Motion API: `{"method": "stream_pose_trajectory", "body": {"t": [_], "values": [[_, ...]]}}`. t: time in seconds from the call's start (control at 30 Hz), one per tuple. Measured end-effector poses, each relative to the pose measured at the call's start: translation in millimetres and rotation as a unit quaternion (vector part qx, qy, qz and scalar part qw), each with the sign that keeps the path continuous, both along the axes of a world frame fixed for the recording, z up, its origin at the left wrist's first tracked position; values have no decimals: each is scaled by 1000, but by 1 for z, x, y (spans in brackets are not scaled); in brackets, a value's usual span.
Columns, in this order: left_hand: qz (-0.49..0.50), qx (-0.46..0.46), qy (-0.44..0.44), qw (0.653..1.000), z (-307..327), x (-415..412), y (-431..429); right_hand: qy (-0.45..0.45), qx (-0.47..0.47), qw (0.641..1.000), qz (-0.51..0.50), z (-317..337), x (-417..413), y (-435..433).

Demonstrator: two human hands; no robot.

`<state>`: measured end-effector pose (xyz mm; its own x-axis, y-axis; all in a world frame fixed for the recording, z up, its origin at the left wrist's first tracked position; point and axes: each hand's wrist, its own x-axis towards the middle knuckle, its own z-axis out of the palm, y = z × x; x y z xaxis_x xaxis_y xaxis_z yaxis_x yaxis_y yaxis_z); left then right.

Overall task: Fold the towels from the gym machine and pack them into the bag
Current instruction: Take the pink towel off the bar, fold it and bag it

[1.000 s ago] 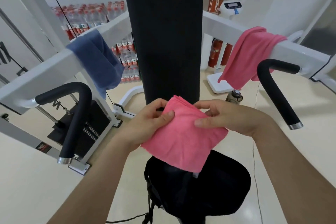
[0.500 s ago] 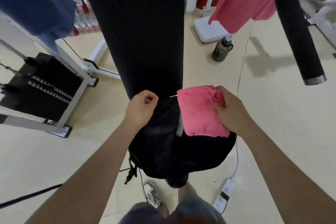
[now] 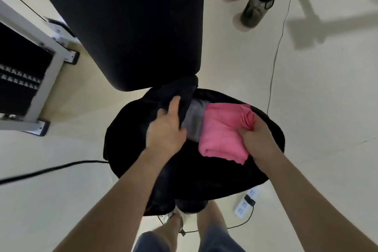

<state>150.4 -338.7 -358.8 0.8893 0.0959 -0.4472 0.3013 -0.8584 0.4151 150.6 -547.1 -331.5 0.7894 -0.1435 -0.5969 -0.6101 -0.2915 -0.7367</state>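
Packing has taken over from folding. A second ago both hands held the folded pink towel (image 3: 221, 135) up in front of the machine's black pad (image 3: 126, 26). Now it lies low at the mouth of the black bag (image 3: 131, 129), just right of a strip of grey lining (image 3: 194, 122) that has come into sight. The left hand (image 3: 165, 129) has let go of the towel and curls its fingers round the bag's far-left edge, pulling it open. The right hand (image 3: 257, 141) pinches the towel's bunched right corner. The towel looks only partly inside, so this one probably still needs pushing in. The blue and pink towels seen on the machine earlier are out of view.
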Motion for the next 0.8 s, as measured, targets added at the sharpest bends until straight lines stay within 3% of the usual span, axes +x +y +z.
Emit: {"method": "stream_pose_trajectory", "body": {"t": [0.1,0.23,0.3,0.43,0.53,0.63,0.73,0.8], "values": [[29,-68,-16,997,17,4,27,25,118,993,8,-14,9,32],[50,-96,-34,993,29,6,33,54,-55,997,-2,-59,22,72],[45,-96,-37,994,31,5,32,98,-84,991,-37,-71,25,82],[1,-75,-34,997,34,6,24,120,-118,985,29,-80,21,92],[-55,-48,-16,997,39,8,19,89,-44,994,38,-82,17,99],[-62,-28,4,998,41,10,18,10,58,998,-25,-82,10,106],[-63,-10,24,998,39,10,14,25,-34,999,-18,-91,4,106],[-64,-9,33,997,39,11,12,48,-190,979,57,-95,3,103]]}}
